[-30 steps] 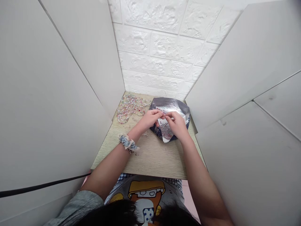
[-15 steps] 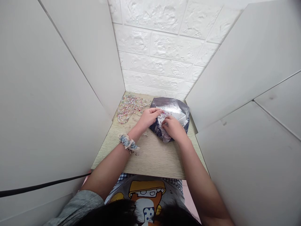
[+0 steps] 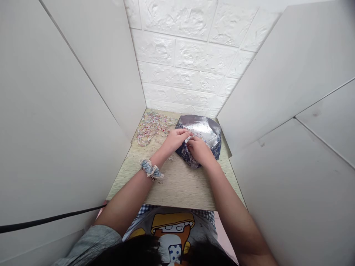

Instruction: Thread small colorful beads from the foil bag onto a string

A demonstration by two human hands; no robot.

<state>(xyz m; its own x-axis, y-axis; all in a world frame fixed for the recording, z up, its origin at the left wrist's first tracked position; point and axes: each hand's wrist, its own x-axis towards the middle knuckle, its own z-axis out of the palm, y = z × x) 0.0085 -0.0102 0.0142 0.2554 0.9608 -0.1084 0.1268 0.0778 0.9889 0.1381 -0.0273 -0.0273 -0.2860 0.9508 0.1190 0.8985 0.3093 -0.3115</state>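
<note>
A bag with a shiny silver lining and a dark blue patterned outside point(image 3: 206, 127) lies on the small wooden table, its lining facing up. Over its left part both hands work close together, fingertips almost meeting. My left hand point(image 3: 178, 138) is closed in a pinch; whatever is between thumb and forefinger is too small to make out. Curled fingers on my right hand point(image 3: 200, 149) point toward the left one, and what they hold is hidden. Small beads point(image 3: 203, 139) show on the silver lining just beyond the fingers. A blue scrunchie point(image 3: 151, 168) sits around my left wrist.
Strings of pink, white and green beads point(image 3: 152, 127) lie heaped at the table's back left. The wooden table point(image 3: 180, 188) is hemmed in by white panels point(image 3: 111, 74) left and right and a white brick-patterned wall point(image 3: 180, 74) behind. A black cable point(image 3: 55, 217) runs in from the left.
My right hand has shifted slightly left, closer to my left hand. More beads on the silver lining now show beyond the fingers. The view has moved a little.
</note>
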